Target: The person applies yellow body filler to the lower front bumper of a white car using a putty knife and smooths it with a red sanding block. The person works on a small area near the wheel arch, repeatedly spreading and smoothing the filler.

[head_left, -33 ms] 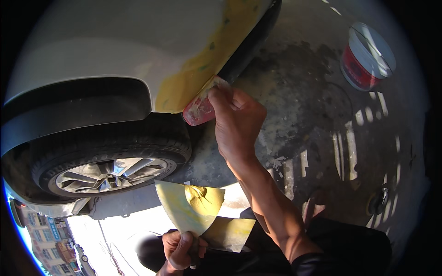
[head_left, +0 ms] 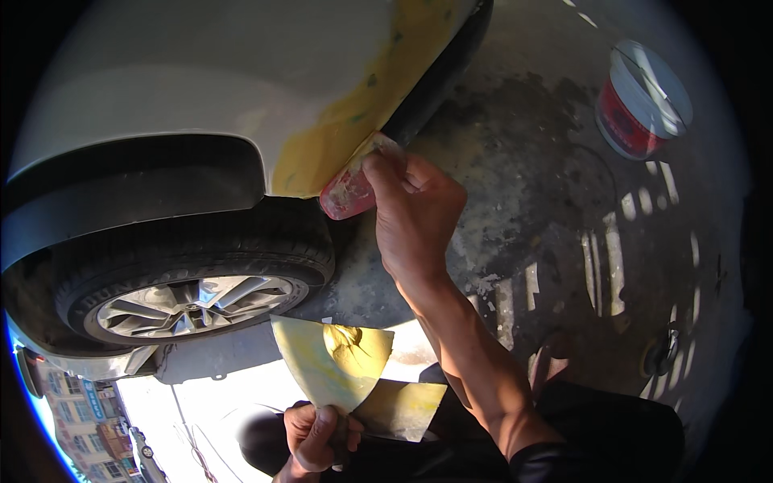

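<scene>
My right hand [head_left: 419,209] pinches a reddish, smeared spreader [head_left: 348,195] between thumb and fingers. The spreader rests at the lower edge of a light car body panel [head_left: 177,88], beside a patch of yellow body filler [head_left: 322,145] near the wheel arch. Low in the view, my left hand [head_left: 316,435] is closed round the narrow ends of two fan-shaped putty knives. The upper putty knife [head_left: 310,354] carries a thick yellow lump of filler [head_left: 348,346]. Part of the lower putty knife [head_left: 403,409], streaked yellow, shows beneath it. My right palm and some fingertips are hidden.
Left of my hands stands the car's wheel [head_left: 193,306] with a black tyre under dark arch trim. A clear bucket with a red band [head_left: 636,105] sits on the stained concrete floor [head_left: 523,161] at the far right. A round tool [head_left: 656,354] lies at the right.
</scene>
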Tool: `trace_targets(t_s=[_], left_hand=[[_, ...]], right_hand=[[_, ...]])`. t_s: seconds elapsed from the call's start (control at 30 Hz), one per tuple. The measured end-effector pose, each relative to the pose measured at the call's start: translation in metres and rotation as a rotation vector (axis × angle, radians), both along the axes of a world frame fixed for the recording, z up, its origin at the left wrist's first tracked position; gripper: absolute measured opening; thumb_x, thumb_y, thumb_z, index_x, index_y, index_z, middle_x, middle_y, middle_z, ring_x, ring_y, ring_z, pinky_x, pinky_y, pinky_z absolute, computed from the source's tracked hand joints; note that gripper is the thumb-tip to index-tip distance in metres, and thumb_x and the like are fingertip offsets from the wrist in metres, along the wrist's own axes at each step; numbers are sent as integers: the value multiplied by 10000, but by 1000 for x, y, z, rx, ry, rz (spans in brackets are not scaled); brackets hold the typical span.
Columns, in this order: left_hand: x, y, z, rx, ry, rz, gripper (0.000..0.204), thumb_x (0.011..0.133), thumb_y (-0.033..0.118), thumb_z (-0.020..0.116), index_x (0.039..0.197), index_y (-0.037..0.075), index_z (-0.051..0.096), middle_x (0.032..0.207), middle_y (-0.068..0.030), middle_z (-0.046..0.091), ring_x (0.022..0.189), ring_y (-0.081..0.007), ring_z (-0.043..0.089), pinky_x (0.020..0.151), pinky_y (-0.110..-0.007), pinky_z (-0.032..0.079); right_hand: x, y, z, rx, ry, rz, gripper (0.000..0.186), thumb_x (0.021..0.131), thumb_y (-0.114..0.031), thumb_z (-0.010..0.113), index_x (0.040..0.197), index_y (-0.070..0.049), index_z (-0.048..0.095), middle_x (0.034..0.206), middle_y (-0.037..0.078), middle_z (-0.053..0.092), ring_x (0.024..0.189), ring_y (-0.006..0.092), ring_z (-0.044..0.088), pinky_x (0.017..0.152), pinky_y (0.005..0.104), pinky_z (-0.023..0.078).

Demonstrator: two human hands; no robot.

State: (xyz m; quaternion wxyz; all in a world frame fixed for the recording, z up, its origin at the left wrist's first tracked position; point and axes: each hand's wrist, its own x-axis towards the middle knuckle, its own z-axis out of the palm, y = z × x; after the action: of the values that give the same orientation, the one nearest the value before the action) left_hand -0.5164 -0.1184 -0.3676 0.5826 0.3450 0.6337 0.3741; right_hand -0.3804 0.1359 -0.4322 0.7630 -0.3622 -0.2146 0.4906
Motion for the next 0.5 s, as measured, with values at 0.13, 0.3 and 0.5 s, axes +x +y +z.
trace_targets(t_s=[0.13, 0.3, 0.5], left_hand=[[-1, -3, 0, 13, 6, 7, 538, 1073, 333, 506, 831, -105, 702, 540, -106, 589, 502, -197, 582, 545, -325, 503], [-1, -4, 0, 18, 1, 12, 534, 1063, 328, 515, 827, -110, 709, 567, -113, 602, 510, -201, 585, 537, -326, 500], [-1, -3, -1, 36, -7, 2, 523, 1059, 314, 515, 827, -110, 714, 591, -134, 625, 516, -206, 599, 528, -325, 498]], right_hand=[[1, -6, 15, 35, 25, 28, 124, 908, -4, 672, 883, 111, 711, 751, 93, 726, 691, 79, 667, 629, 231, 516], [6, -15, 40, 169, 87, 102, 82, 919, 7, 710, 956, 75, 740, 826, 50, 734, 752, 44, 639, 695, 214, 507], [8, -21, 54, 268, 13, 68, 90, 924, 15, 713, 984, 80, 732, 864, 55, 739, 782, 50, 650, 700, 219, 516]])
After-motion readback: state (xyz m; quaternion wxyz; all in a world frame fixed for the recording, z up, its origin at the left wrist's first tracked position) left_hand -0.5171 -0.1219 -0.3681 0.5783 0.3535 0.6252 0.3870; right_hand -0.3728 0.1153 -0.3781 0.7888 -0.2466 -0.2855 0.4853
